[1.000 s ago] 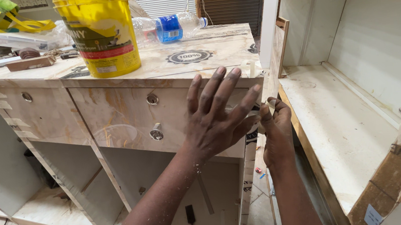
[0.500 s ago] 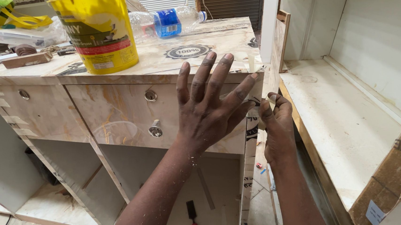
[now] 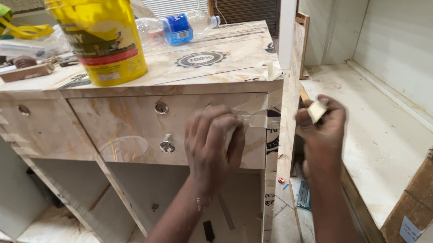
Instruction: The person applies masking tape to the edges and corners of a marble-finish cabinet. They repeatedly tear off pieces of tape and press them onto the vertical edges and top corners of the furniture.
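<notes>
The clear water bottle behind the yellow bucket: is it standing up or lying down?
Lying down. The bottle rests on its side on the cabinet top, its cap pointing right, behind the upright yellow bucket.

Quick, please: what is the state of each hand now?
Left hand: fingers curled against the drawer front, seemingly gripping clear film.
Right hand: closed, holding a small pale piece.

Setting: a carpentry or cabinet-fitting workshop. Evidence: an unfinished plywood cabinet [image 3: 125,128] with raw drawer fronts and open, doorless compartments below; bare board shelving [image 3: 374,125] to the right, edges unsealed. A large yellow bucket [image 3: 100,36] stands on the cabinet top beside a plastic water bottle [image 3: 179,27]. Hand tools [image 3: 210,236] and offcuts lie on the lower boards.
</notes>
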